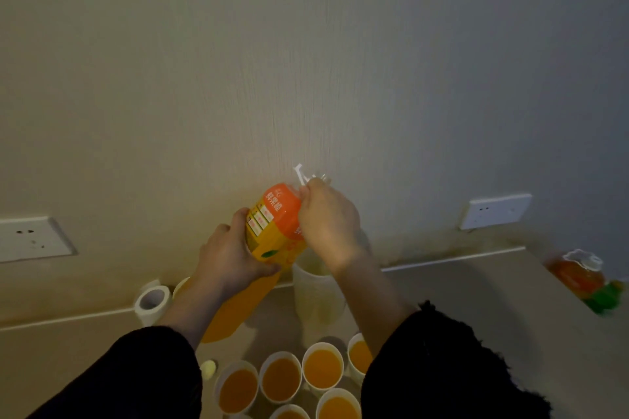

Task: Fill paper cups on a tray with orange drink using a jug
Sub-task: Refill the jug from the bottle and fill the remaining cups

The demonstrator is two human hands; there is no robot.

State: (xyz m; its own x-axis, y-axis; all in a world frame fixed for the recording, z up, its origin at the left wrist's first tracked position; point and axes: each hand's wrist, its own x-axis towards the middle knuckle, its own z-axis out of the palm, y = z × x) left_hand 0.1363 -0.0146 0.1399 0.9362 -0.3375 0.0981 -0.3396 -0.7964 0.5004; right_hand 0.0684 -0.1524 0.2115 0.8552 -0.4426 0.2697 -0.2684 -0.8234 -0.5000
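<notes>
Left hand [231, 255] clamps the bottle [272, 224] body; right hand [326, 214] grips its neck. Probably heavy and slippery: support it low, over the jug [316, 296] by the surface [476, 282] back edge.

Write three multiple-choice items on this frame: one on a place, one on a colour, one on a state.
1. Where is the roll of tape?
A. Left of the orange bottle, near the wall
B. On a shelf overhead
C. On the floor

2. What colour is the drink in the paper cups?
A. Green
B. Orange
C. Clear

3. How is the orange bottle?
A. Upright and untouched
B. Lying flat
C. Tilted, gripped by both hands

Answers:
1 A: the tape stands beyond the left hand, close to the wall.
2 B: every visible cup shows orange liquid.
3 C: the bottle leans, with the left hand gripping its body and the right hand at its neck.
</notes>
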